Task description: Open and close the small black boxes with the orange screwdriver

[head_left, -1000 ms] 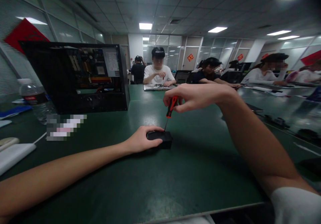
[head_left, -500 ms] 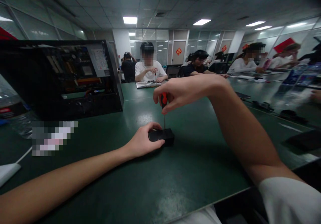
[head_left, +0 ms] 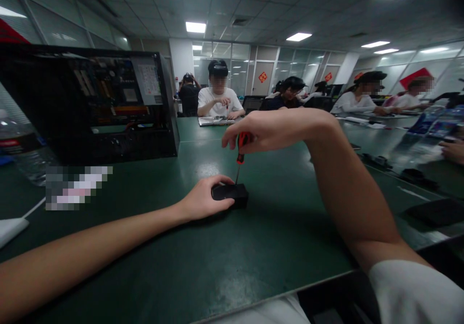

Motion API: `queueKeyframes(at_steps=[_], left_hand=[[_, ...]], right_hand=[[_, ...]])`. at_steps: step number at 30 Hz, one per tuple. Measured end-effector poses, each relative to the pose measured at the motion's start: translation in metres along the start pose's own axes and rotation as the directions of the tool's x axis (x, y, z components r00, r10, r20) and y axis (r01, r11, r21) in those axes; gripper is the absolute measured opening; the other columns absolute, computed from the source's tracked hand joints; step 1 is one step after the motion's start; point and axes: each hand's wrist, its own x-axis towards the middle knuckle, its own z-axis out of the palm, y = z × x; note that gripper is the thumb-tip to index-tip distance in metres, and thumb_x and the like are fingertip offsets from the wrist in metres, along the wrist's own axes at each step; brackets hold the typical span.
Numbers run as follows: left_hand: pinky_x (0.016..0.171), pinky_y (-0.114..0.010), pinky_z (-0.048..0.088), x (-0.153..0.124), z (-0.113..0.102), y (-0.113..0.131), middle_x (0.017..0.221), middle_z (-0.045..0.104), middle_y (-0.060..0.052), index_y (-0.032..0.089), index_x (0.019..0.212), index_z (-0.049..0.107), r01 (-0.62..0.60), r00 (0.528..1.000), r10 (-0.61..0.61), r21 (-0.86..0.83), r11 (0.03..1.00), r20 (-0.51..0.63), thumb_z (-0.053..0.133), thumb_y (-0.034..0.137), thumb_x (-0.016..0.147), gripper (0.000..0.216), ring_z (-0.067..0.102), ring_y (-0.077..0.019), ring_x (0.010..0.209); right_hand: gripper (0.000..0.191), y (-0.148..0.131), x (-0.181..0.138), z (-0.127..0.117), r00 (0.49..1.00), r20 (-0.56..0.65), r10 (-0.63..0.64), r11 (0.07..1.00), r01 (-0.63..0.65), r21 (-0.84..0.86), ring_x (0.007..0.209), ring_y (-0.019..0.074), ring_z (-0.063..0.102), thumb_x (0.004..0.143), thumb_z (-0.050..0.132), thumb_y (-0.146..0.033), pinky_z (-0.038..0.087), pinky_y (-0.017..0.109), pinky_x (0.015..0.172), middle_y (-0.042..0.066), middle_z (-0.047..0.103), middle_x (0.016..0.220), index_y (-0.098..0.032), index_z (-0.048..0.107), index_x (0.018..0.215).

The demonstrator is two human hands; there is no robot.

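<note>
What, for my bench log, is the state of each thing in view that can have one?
screwdriver, slightly tilted, tip down at black block
black block, lying on table, held
left hand, closed around black block
right hand, gripping screwdriver handle
computer case, upright, side open
bottle, standing
ceiling lights, on

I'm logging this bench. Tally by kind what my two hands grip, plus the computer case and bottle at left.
Screwdriver, in right hand: 1
Black block, in left hand: 1
Computer case: 1
Bottle: 1
Total: 4
</note>
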Motion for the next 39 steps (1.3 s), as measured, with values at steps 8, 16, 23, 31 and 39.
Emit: queueKeyframes(at_steps=[8,16,23,31,39], left_hand=[[0.093,-0.035,0.053,0.001,0.0,0.001,0.113,0.074,-0.007,0.017,0.116,0.07,0.006,1.0,-0.006,0.006,1.0,0.009,0.075,0.03,0.08,0.038,0.07,-0.0243,0.103],[0.087,-0.034,0.052,-0.012,0.006,0.006,0.108,0.076,-0.005,0.018,0.115,0.072,0.056,0.991,-0.037,0.154,0.986,-0.127,0.076,0.037,0.082,0.039,0.07,-0.0245,0.097],[0.081,-0.031,0.052,-0.015,0.005,0.003,0.099,0.076,-0.002,0.019,0.113,0.073,0.09,0.99,-0.076,0.127,0.988,-0.115,0.076,0.042,0.083,0.038,0.07,-0.0221,0.088],[0.078,-0.03,0.052,-0.015,0.006,0.003,0.096,0.076,-0.002,0.019,0.113,0.073,0.088,0.991,-0.077,0.096,0.991,-0.111,0.075,0.044,0.084,0.039,0.069,-0.0213,0.084],[0.079,-0.031,0.052,-0.014,0.006,0.004,0.1,0.077,-0.003,0.019,0.112,0.073,0.066,0.992,-0.053,0.116,0.991,-0.112,0.075,0.043,0.085,0.036,0.071,-0.0226,0.088]], right_hand=[[0.025,-0.001,0.006,0.002,0.999,-0.034,-0.006,1.0,0.005,-0.031,0.077,0.0143,0.065,0.091,0.061,-0.03,0.044,0.026,0.066,0.004,0.074,0.099,-0.02,0.073,0.11],[0.024,-0.003,-0.001,-0.002,1.0,0.006,0.023,0.999,-0.023,-0.05,0.07,0.0129,0.061,0.091,0.064,-0.037,0.039,0.025,0.06,0.003,0.073,0.09,-0.019,0.073,0.103],[0.023,-0.017,0.0,-0.005,0.986,-0.014,-0.163,0.987,0.163,-0.006,0.07,0.0109,0.059,0.095,0.059,-0.034,0.037,0.024,0.061,0.002,0.072,0.087,-0.016,0.071,0.104],[0.02,-0.023,0.002,-0.001,0.974,-0.022,-0.228,0.974,0.228,0.015,0.071,0.0113,0.059,0.095,0.06,-0.031,0.038,0.025,0.064,0.003,0.072,0.086,-0.016,0.072,0.1],[0.022,-0.017,0.003,0.0,0.984,-0.003,-0.18,0.983,0.18,-0.029,0.073,0.012,0.059,0.095,0.06,-0.035,0.038,0.025,0.064,0.003,0.071,0.088,-0.017,0.071,0.102]])
